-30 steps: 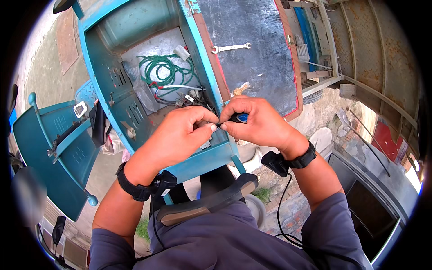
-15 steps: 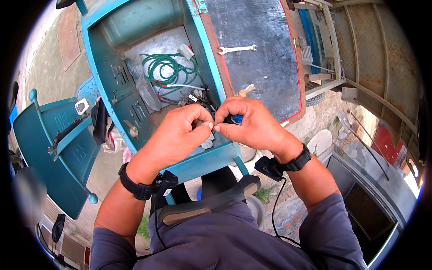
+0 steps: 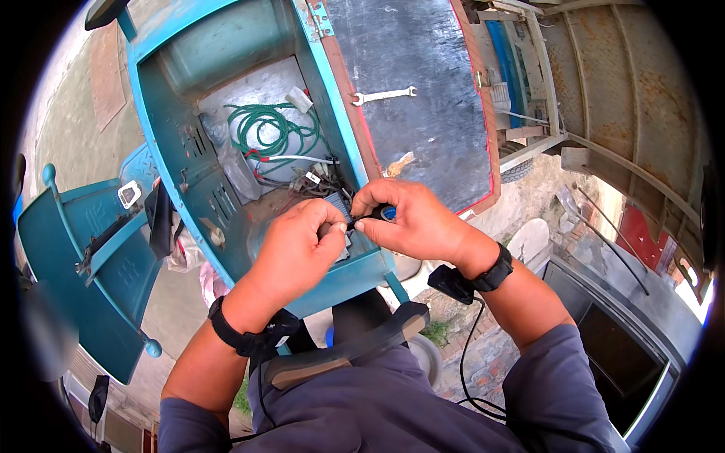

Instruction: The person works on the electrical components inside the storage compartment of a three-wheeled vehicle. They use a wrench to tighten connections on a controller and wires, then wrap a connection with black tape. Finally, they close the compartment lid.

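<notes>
My left hand (image 3: 298,240) and my right hand (image 3: 415,220) meet over the near end of a teal metal box (image 3: 341,113), fingertips almost touching. The right hand is closed around what looks like a roll of black tape (image 3: 388,213) with a blue core, mostly hidden by the fingers. A short black strip (image 3: 353,223) spans the gap between both pinches, and the left thumb and forefinger grip its end. Beneath the hands lie tangled wires (image 3: 326,180) with connectors and a grey ribbed part (image 3: 337,202), partly covered.
Inside the box, a coiled green cord (image 3: 260,112) lies beside clear plastic (image 3: 239,175). On the opened dark lid (image 3: 430,57) at right rests a wrench (image 3: 385,95). A teal panel (image 3: 75,279) stands left; a metal-framed cart (image 3: 555,83) stands far right.
My hands have shifted slightly down in the view and a little apart, and the black strip between them now shows. The box and lid have slid left in view.
</notes>
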Action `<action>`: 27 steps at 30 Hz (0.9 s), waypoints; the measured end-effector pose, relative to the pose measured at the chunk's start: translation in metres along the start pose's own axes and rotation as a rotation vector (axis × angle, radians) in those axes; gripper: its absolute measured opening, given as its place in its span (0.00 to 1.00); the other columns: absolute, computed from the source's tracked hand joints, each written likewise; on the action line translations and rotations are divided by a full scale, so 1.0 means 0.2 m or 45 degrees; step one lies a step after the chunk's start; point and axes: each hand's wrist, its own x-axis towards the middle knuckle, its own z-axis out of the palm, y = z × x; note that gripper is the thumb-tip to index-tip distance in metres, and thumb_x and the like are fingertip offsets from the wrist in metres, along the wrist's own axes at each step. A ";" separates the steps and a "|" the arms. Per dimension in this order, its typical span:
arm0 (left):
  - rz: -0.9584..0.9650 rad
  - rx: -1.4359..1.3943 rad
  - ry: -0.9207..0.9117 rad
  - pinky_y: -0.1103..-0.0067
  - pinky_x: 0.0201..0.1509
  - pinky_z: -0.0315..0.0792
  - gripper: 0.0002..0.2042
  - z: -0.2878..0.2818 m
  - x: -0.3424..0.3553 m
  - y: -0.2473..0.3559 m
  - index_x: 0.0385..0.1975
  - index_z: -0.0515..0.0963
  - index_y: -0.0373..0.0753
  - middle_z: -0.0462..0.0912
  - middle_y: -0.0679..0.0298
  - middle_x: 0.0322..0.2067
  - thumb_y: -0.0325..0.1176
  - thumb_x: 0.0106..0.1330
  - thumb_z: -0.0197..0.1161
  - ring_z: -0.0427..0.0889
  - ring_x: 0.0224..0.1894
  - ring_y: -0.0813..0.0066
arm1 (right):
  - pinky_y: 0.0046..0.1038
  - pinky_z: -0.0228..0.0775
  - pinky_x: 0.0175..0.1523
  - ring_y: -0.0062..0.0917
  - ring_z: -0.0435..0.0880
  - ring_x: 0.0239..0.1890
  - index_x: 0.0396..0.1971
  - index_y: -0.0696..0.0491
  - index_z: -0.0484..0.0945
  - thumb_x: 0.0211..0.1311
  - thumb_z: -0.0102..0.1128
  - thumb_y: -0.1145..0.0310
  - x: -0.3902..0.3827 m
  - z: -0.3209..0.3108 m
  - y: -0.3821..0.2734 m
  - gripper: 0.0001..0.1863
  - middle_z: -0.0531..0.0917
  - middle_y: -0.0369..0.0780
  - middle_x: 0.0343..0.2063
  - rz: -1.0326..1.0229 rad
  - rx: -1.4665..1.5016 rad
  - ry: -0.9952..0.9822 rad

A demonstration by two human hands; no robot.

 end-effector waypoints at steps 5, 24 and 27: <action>-0.020 0.121 -0.311 0.69 0.38 0.74 0.08 -0.02 0.00 0.03 0.39 0.80 0.33 0.82 0.54 0.33 0.31 0.67 0.62 0.80 0.33 0.60 | 0.40 0.77 0.43 0.42 0.84 0.37 0.32 0.54 0.85 0.54 0.64 0.71 -0.01 -0.06 0.02 0.07 0.84 0.45 0.31 -0.233 -0.575 -0.281; -0.390 -0.697 -0.920 0.78 0.48 0.77 0.16 -0.19 -0.02 0.02 0.53 0.78 0.33 0.87 0.61 0.42 0.40 0.79 0.56 0.86 0.46 0.73 | 0.40 0.74 0.44 0.41 0.82 0.36 0.30 0.53 0.83 0.55 0.66 0.73 -0.11 0.02 -0.09 0.03 0.83 0.41 0.29 -0.236 -0.454 -0.165; -0.307 -0.701 -0.917 0.78 0.45 0.77 0.15 -0.19 -0.03 0.01 0.48 0.80 0.33 0.87 0.62 0.39 0.40 0.78 0.58 0.85 0.43 0.74 | 0.40 0.74 0.43 0.41 0.82 0.36 0.30 0.53 0.83 0.55 0.65 0.72 -0.11 0.03 -0.10 0.03 0.82 0.41 0.29 -0.235 -0.484 -0.165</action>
